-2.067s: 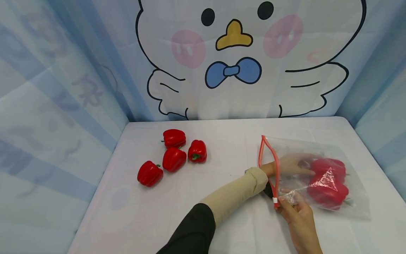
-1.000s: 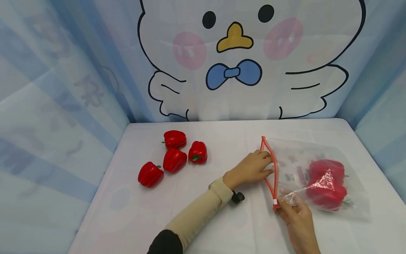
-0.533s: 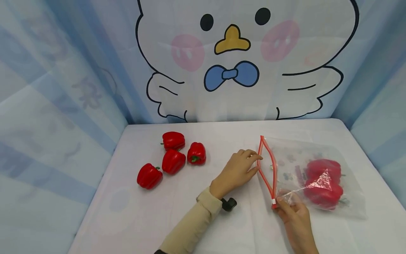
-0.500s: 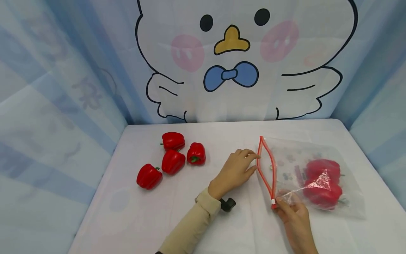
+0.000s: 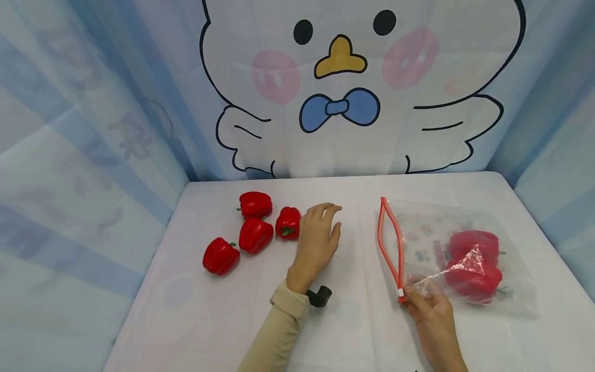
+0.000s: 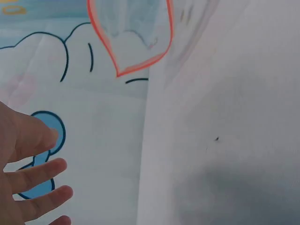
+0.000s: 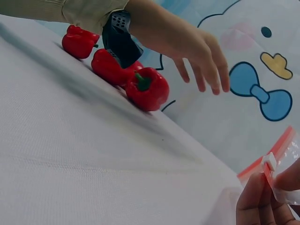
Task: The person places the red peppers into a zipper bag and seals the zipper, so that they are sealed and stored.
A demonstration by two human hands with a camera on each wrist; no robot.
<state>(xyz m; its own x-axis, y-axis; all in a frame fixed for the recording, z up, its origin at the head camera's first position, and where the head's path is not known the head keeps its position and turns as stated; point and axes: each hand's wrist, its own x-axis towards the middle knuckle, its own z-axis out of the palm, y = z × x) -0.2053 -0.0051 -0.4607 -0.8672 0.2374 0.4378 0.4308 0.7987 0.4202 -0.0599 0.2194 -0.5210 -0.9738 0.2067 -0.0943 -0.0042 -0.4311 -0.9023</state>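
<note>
A clear zip bag (image 5: 429, 227) with a red-orange zip rim lies on the right of the white table, its mouth gaping to the left. Two red peppers (image 5: 473, 261) sit inside it. My right hand (image 5: 425, 305) pinches the bag's near corner by the white slider (image 7: 269, 161). My left hand (image 5: 321, 230) hovers with fingers straight and spread, holding nothing, right beside the nearest loose red pepper (image 5: 288, 223). In the right wrist view that left hand (image 7: 197, 54) reaches over the pepper (image 7: 147, 89). The left wrist view shows my fingers (image 6: 35, 176) and the bag's rim (image 6: 140, 65).
Several loose red peppers (image 5: 254, 235) are grouped on the table's left half. The white table (image 5: 209, 310) is walled in by a blue curtain with a cartoon bird (image 5: 341, 77). A black camera (image 5: 318, 296) is strapped under my left wrist.
My left hand came out of the bag, leaving a pepper inside, and travelled left across the table to the loose peppers. The right hand kept its pinch on the bag's corner.
</note>
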